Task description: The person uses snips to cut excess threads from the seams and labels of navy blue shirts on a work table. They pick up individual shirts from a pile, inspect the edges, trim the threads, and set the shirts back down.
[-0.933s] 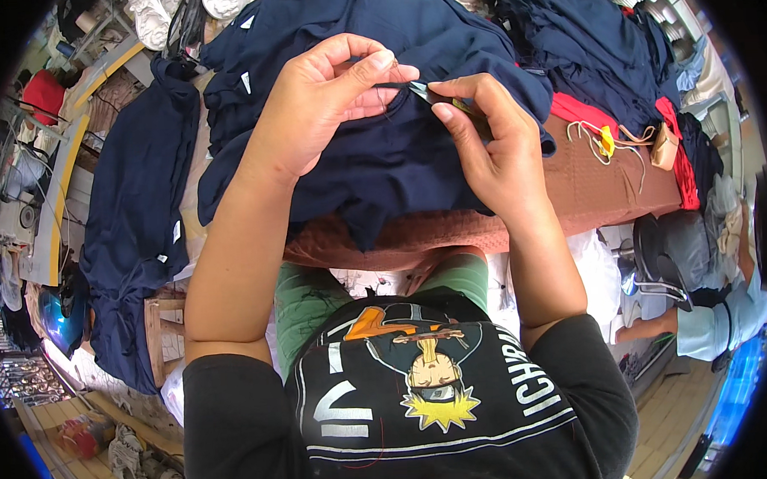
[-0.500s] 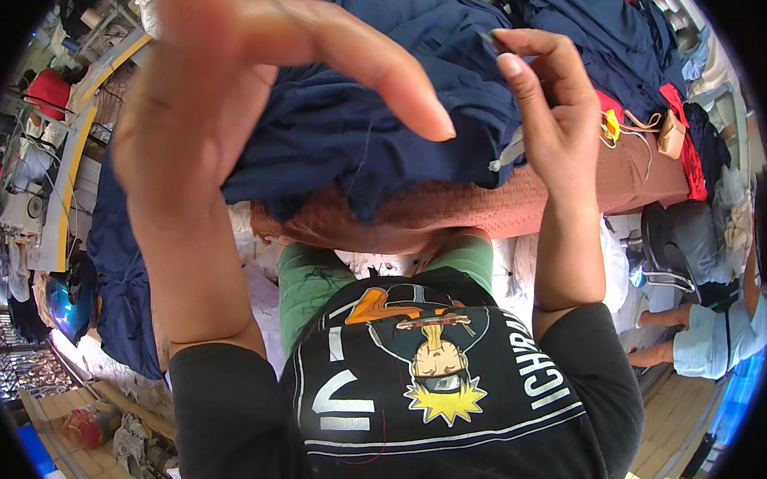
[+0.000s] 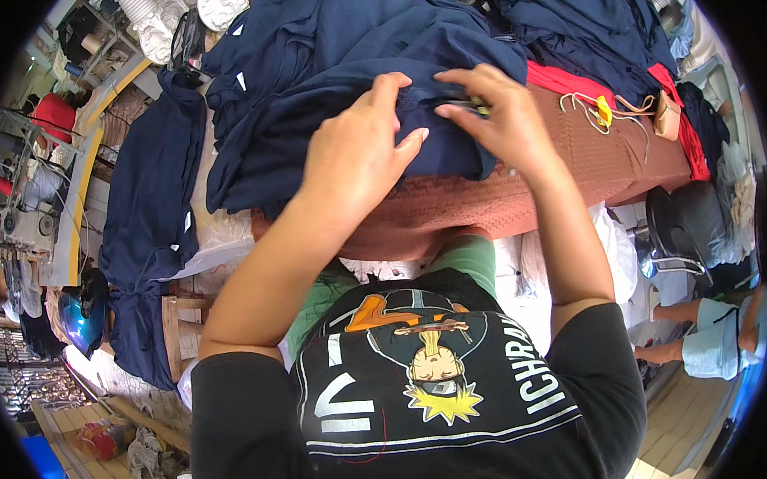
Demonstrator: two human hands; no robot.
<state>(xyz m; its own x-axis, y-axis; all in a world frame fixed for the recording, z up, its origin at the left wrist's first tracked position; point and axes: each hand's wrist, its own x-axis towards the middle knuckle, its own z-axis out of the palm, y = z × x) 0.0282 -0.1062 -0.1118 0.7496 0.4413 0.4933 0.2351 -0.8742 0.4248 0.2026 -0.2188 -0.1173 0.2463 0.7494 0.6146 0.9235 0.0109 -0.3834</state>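
Note:
A heap of navy blue cloth [image 3: 309,97] lies in front of me, gathered in soft folds. My left hand [image 3: 358,142] rests over its near part, thumb and index finger apart, with nothing seen between them. Just to the right, my right hand [image 3: 507,118] is closed on a small dark tool with a yellow-green part [image 3: 482,109]. Most of that tool is hidden by the fingers and partly blurred, so its exact kind does not show. The two hands are a short way apart, fingertips facing each other above the cloth.
A brown textured cover [image 3: 374,218] lies under the heap. Right of it are a red cloth [image 3: 556,78], a yellow piece with cords [image 3: 604,112] and a tan block [image 3: 667,117]. More navy cloth [image 3: 154,177] hangs at left. Another person's legs [image 3: 670,338] show at right.
My left hand has come down from close to the camera onto the navy cloth. My right hand has moved left and lower, still holding the small tool. The cloth's folds have shifted.

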